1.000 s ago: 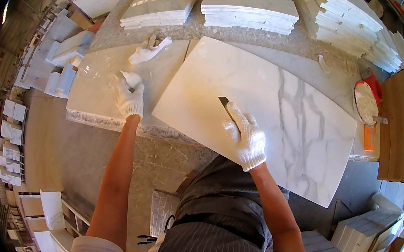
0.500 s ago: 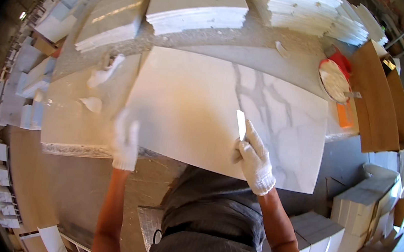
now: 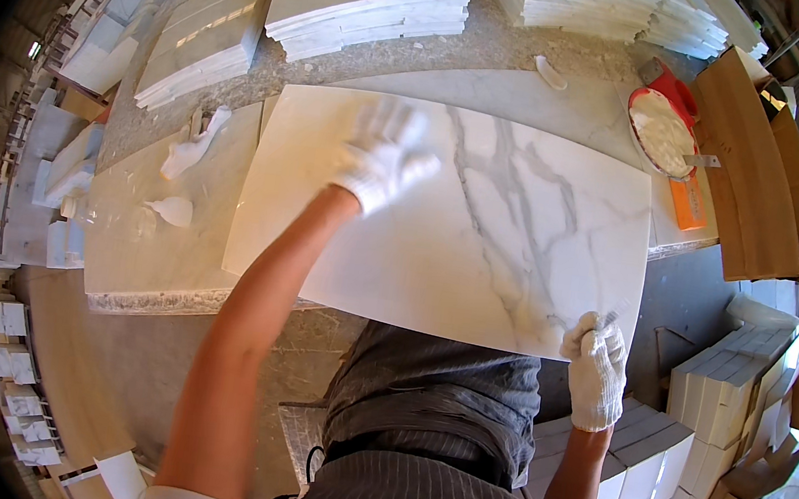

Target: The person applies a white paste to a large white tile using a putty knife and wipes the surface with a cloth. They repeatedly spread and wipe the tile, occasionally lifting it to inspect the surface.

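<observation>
A large white slab with grey marble veining (image 3: 369, 256) lies on the work table in front of me. My left hand (image 3: 383, 160), in a white knit glove, is over the slab's far left part, its fingers stretched out and smeared by motion. Whether it touches the surface I cannot tell. At the slab's near right corner is my right hand (image 3: 597, 369), also gloved, with its fingers closed around a small flat scraper blade (image 3: 609, 319). Most of the blade is hidden by the fingers, and what shows is faint.
Stacks of white slabs (image 3: 369, 6) stand along the far side. At the right are a red bowl of pale paste (image 3: 661, 132), an orange box (image 3: 687, 205) and a cardboard box (image 3: 742, 182). White scraps (image 3: 195, 145) lie left. Stacked white boxes (image 3: 628, 457) stand below right.
My left hand has moved from the slab's near left edge up and right over its surface. My right hand has shifted right and nearer with the scraper blade, to the near right corner.
</observation>
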Motion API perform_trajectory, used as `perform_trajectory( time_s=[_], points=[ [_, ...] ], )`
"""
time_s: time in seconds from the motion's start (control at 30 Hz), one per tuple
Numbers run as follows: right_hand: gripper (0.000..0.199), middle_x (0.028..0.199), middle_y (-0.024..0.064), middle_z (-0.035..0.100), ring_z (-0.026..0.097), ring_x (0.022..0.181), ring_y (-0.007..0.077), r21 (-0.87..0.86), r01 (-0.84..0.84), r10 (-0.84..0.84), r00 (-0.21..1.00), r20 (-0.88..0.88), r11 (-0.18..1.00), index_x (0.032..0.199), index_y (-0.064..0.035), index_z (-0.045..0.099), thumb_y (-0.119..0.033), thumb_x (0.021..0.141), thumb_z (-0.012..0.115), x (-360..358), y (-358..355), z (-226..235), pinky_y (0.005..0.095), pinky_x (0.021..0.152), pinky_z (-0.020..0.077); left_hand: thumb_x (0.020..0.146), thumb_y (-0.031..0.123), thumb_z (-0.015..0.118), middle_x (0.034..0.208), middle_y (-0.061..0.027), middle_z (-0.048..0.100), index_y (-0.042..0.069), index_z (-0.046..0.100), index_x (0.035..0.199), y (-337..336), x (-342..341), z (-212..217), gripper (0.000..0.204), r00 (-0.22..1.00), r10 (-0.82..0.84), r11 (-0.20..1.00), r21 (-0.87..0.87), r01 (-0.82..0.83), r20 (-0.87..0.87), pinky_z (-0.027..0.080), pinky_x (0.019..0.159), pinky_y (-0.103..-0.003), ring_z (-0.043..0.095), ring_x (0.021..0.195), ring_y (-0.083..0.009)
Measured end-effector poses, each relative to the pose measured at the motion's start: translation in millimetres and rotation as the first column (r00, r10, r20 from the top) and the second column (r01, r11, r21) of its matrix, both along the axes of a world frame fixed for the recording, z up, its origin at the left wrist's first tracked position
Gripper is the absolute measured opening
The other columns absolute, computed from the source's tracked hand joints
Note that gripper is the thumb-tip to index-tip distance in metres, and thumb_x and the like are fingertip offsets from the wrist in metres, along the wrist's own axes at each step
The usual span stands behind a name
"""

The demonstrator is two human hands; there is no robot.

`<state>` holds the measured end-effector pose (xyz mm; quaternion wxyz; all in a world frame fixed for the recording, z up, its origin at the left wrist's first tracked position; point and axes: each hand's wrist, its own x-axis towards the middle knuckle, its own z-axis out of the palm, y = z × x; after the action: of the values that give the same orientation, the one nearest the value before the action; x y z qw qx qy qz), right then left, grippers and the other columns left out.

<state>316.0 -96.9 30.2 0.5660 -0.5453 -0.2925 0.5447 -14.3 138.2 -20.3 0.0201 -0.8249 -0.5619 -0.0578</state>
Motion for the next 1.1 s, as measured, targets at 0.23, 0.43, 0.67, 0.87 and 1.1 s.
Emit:
perform_trajectory(
  time_s=[0.23, 0.43, 0.67, 0.87, 1.1],
  points=[
    [0.034, 0.075, 0.0002, 0.053, 0.047, 0.061, 0.0068, -0.076, -0.008, 0.012, 0.999, 0.043, 0.997, 0.117, 0.0032, 0.064, -0.021, 0.094, 0.063, 12, 20, 37, 0.0213, 0.054, 0.0373, 0.096, 0.05, 0.054, 0.159, -0.0204, 0.028, 0.014, 0.037, 0.152, 9, -27, 5, 0.069, 0.963, 0.158, 0.986, -0.08, -0.144, 0.219, 0.021, 0.12, -0.051, 0.026, 0.146, -0.0396],
    [0.035, 0.084, 0.0023, 0.059, 0.057, 0.069, 0.01, -0.135, -0.239, 0.266, 0.933, 0.244, 0.962, 0.127, 0.0012, 0.061, -0.018, 0.097, 0.058, -23, 90, 54, 0.0246, 0.06, 0.0463, 0.095, 0.05, 0.052, 0.158, -0.0131, 0.032, 0.013, 0.034, 0.153, -41, 37, -48, 0.071, 0.848, -0.242, 0.962, -0.001, 0.275, 0.472, 0.02, 0.121, -0.051, 0.034, 0.143, -0.034],
    [0.037, 0.083, 0.0081, 0.065, 0.065, 0.075, 0.0173, -0.181, -0.422, 0.455, 0.751, 0.478, 0.888, 0.132, -0.0111, 0.06, -0.018, 0.095, 0.057, -82, 160, 16, 0.0323, 0.069, 0.0524, 0.09, 0.043, 0.066, 0.139, -0.015, 0.054, 0.013, 0.056, 0.138, -138, 16, 63, 0.057, 0.8, -0.428, 0.873, -0.036, 0.486, 0.42, 0.039, 0.109, -0.05, 0.047, 0.132, -0.0357],
    [0.039, 0.102, 0.0169, 0.066, 0.065, 0.085, 0.0351, 0.0, -0.454, 0.176, 0.344, 0.922, 0.891, 0.131, -0.0199, 0.06, -0.025, 0.093, 0.052, -144, 212, -22, 0.0454, 0.077, 0.0517, 0.092, 0.032, 0.064, 0.144, -0.0197, 0.048, 0.012, 0.054, 0.139, -138, -119, 21, 0.051, 0.918, 0.354, 0.913, 0.147, -0.381, 0.182, 0.036, 0.11, -0.052, 0.043, 0.132, -0.0428],
    [0.037, 0.107, 0.0164, 0.065, 0.065, 0.093, 0.0388, -0.176, -0.364, 0.249, 0.162, 0.955, 0.915, 0.13, -0.0287, 0.059, -0.029, 0.094, 0.051, -174, 224, -20, 0.0496, 0.078, 0.0524, 0.092, 0.03, 0.063, 0.141, -0.0174, 0.052, 0.011, 0.057, 0.135, -141, -119, 17, 0.048, 0.887, 0.428, 0.871, 0.182, -0.456, 0.175, 0.037, 0.108, -0.053, 0.044, 0.131, -0.044]
  ],
)
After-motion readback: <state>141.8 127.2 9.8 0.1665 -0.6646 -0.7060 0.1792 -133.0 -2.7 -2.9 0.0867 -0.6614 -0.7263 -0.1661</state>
